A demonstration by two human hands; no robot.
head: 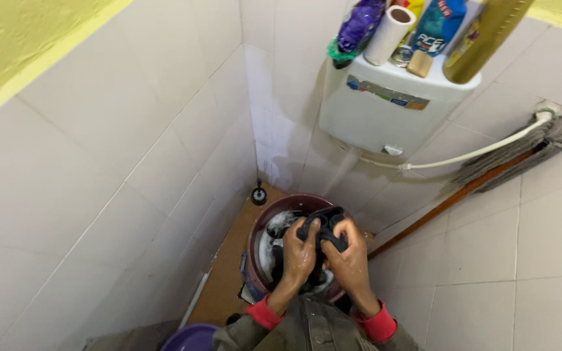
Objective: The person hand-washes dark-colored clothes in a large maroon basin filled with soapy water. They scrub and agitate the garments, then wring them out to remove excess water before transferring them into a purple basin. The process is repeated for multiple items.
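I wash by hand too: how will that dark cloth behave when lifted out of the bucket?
The dark cloth bunches between the left hand and right hand, so probably floppy. Suds in the bucket suggest it is soaked: likely heavy for its size, dripping, somewhat slippery.

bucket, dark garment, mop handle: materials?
Bucket: likely plastic, maroon, smooth rim. Garment: dark cloth, wet-looking, bunched between left hand and right hand, suds beneath. Mop handle: probably wood, brown, matte.

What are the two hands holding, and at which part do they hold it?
Both the left hand and the right hand grip a dark wet cloth at its bunched upper part, above the soapy bucket.
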